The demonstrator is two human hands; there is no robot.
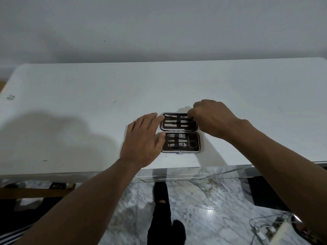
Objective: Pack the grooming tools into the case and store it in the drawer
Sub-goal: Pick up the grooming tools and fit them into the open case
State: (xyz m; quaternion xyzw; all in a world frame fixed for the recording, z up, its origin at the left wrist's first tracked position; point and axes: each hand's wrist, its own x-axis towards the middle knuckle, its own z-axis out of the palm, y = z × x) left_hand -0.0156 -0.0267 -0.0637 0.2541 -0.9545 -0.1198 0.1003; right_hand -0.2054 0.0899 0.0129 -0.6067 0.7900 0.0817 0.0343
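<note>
White table [88, 103] bears the open case [187, 151] near its front edge; left hand [143, 138], fingers straight, braces its side; right hand [212, 117] pinches a slim tool [177, 119]; best slide it squarely under the strap.
</note>
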